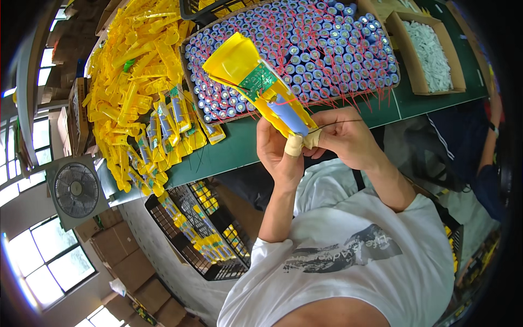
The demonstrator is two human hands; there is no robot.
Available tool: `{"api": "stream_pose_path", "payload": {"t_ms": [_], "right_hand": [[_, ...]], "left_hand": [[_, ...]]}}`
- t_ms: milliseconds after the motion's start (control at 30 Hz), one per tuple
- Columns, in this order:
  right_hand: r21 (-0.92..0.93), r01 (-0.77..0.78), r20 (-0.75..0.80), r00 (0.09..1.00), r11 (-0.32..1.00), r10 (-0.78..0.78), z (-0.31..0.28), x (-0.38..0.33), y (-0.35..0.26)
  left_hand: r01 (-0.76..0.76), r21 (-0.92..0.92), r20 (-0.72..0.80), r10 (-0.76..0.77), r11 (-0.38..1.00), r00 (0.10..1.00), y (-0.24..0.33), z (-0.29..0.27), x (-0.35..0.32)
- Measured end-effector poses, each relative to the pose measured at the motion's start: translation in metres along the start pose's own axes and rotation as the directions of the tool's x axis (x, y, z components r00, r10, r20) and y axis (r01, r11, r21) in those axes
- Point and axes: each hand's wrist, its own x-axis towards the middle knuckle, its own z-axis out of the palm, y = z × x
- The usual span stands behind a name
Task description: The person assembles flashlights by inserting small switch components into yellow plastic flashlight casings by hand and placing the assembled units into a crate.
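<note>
A yellow plastic half-shell [231,54], shaped like a flashlight housing with a flared head, is held up in front of me. Inside it lie a green circuit board [259,79] and a blue cylindrical battery cell [289,114], with a red wire near the cell's upper end. My left hand [279,158] grips the shell's narrow lower end from the left, its thumb wrapped in a pale cover. From the right, my right hand [351,140] closes on the same end, a covered fingertip beside the battery's bottom. A thin dark wire [340,123] passes over its fingers.
A carton of upright blue cells with red wires [338,60] stands behind the shell. Yellow shells [131,98] heap at the left, several fitted with cells. A box of small pale pieces [430,54] is at right. Black crates [210,223] sit below the green table [234,155]; another person [487,163] is far right.
</note>
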Motion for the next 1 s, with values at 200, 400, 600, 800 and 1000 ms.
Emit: {"api": "stream_pose_path", "payload": {"t_ms": [200,400,600,800,1000], "right_hand": [[0.227,-0.109,0.193,0.979,0.968,0.065,-0.006,0.001,0.002],[0.284,-0.135,0.176,0.981,0.949,0.087,-0.011,0.000,0.002],[0.141,-0.034,0.119,0.993,0.989,0.018,-0.001,0.003,0.015],[0.116,-0.030,0.142,0.990,0.993,0.013,0.013,0.009,0.031],[0.017,-0.003,0.294,0.956,1.000,-0.003,0.056,0.021,0.021]], "left_hand": [[0.041,-0.088,-0.025,-0.044,0.995,0.999,-0.006,0.008,0.003],[-0.016,-0.082,-0.209,-0.002,0.997,0.978,-0.008,0.027,0.011],[0.117,-0.011,-0.302,-0.115,0.993,0.946,0.009,0.028,-0.006],[0.101,0.026,-0.260,-0.091,0.995,0.961,0.034,0.018,-0.003],[0.112,0.016,-0.382,-0.098,0.994,0.919,0.085,-0.014,-0.004]]}}
